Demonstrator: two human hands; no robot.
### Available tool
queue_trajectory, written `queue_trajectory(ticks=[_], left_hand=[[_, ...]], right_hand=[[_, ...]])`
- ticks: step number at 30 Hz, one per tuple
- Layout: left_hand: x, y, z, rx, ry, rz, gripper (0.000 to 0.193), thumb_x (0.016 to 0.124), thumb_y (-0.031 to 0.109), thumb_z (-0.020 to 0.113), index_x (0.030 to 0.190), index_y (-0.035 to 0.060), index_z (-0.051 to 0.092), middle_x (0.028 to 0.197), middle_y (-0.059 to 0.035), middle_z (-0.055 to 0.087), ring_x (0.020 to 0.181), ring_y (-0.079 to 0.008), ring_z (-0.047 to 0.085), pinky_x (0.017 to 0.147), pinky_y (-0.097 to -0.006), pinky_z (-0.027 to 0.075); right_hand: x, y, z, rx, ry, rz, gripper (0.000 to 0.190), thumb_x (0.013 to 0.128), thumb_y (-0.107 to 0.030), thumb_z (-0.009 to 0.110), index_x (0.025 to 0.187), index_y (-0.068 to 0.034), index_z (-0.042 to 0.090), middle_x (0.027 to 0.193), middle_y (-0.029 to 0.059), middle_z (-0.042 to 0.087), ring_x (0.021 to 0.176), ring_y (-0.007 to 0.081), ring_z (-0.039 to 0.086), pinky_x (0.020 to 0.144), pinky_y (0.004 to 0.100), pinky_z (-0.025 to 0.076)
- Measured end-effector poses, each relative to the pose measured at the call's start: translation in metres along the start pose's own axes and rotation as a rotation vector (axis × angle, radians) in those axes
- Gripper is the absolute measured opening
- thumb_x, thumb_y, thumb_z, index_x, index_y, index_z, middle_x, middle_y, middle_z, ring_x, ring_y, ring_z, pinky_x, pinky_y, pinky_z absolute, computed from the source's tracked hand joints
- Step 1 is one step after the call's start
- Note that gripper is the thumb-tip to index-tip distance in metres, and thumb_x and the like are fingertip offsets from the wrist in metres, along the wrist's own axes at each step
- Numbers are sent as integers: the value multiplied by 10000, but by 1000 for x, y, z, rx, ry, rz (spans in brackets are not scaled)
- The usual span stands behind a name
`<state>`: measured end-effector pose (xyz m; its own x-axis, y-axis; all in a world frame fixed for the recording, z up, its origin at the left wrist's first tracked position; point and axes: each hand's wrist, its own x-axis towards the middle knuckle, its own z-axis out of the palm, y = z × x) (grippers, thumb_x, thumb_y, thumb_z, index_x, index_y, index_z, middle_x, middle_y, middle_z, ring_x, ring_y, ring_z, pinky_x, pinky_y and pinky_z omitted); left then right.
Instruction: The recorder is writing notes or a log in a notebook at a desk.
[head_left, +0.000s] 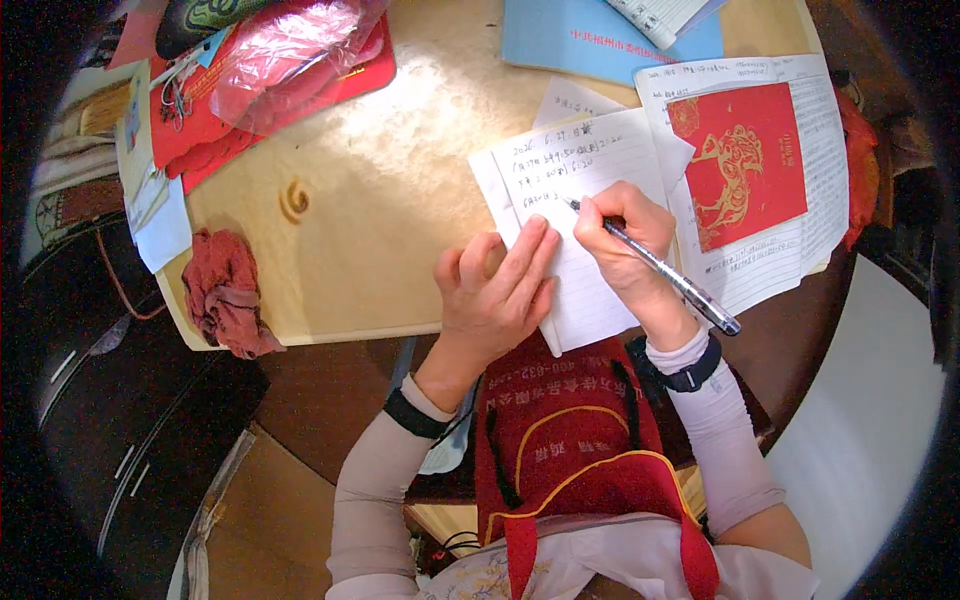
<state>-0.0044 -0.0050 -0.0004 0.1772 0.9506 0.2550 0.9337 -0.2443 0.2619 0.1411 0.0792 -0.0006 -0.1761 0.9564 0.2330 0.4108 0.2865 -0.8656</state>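
Observation:
Between the fingers of my right hand (630, 240) is a clear-barrelled pen (675, 279), its tip at the handwriting on a lined notebook page (592, 262). Several lines of writing run across the top of that page. My left hand (499, 289) rests by the notebook's left edge, its extended fingertips on the paper and the other fingers bent. It holds nothing. To the right, a red card with a gold horse design (742, 161) lies on handwritten sheets (757, 274).
A crumpled red cloth (225, 292) lies at the left edge of the wooden table (360, 277). Behind it are red packets (202, 112) and clear plastic wrap (300, 52). A blue booklet (547, 37) lies at the back. I wear a red apron (570, 427).

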Motion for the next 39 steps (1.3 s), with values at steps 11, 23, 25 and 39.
queue_trajectory(ticks=[11, 23, 25, 39], left_hand=[[0, 1, 0, -17, -9, -4, 421, 745, 295, 604, 1143, 158, 622, 1247, 59, 550, 1018, -201, 436, 909, -370, 254], [-1, 1, 1, -9, -4, -8, 424, 737, 292, 606, 1140, 165, 627, 1247, 63, 548, 1024, -200, 441, 910, -365, 258], [0, 1, 1, -12, -7, -7, 428, 734, 292, 607, 1143, 168, 625, 1245, 65, 548, 1024, -199, 441, 907, -365, 260], [1, 1, -1, -3, -11, -4, 411, 747, 287, 608, 1142, 175, 623, 1262, 73, 526, 991, -190, 426, 879, -349, 274]], right_hand=[[0, 0, 0, 15, 21, 23, 201, 708, -33, 700, 627, -70, 521, 541, 45, 500, 444, 143, 498, 423, 277, 385], [0, 0, 2, 5, 27, 40, 192, 721, -49, 701, 645, -80, 527, 528, 36, 508, 440, 118, 492, 422, 265, 393], [1, -2, 0, -4, 30, 35, 192, 718, -46, 699, 645, -80, 525, 527, 37, 506, 437, 123, 491, 422, 267, 394], [-1, 1, 2, -1, 24, 43, 213, 705, -37, 701, 635, -87, 506, 523, 42, 498, 433, 138, 495, 419, 276, 396]])
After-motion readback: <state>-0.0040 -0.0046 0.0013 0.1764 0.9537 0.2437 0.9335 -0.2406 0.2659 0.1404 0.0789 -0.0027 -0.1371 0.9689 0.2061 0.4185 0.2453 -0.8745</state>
